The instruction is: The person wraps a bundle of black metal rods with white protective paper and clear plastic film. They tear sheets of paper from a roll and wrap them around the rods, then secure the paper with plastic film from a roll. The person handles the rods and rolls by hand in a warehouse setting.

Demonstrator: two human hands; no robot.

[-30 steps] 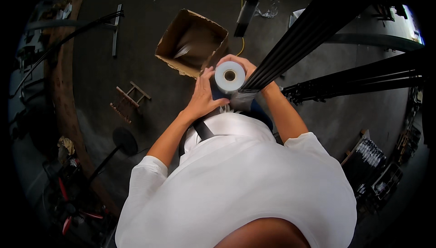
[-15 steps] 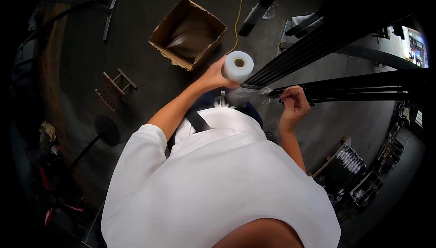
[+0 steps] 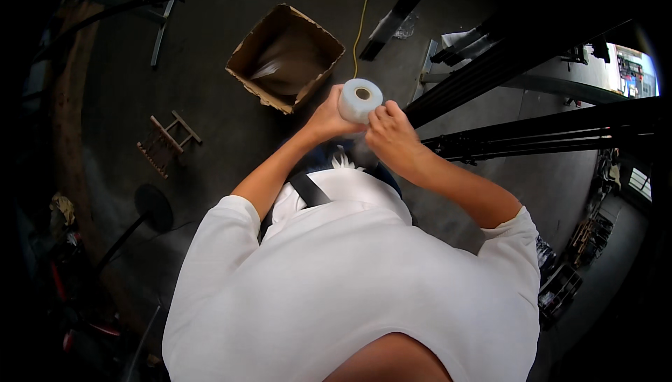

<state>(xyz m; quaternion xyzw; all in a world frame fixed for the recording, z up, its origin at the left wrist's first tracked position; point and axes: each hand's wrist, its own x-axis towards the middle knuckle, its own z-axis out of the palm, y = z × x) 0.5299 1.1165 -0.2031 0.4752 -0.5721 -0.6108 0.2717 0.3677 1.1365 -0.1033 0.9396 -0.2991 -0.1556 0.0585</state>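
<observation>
A roll of clear stretch film stands almost end-on before my body, its cardboard core showing at the top. My left hand is wrapped round its left side and underside. Against the roll's right side, my right hand has its fingers bent and closed at the film's edge; the fingertips are partly hidden. Just beyond the right hand lie the ends of two bundles of long black bars, one upper and one lower.
An open cardboard box with clear plastic inside sits on the floor ahead. A yellow cord runs beside it. To the left are a small wooden stool and a round black disc on a pole. Metal stands support the bars at right.
My right hand has left the wrapped end of the lower bar bundle and come left to the roll. My left hand and the roll have shifted only slightly.
</observation>
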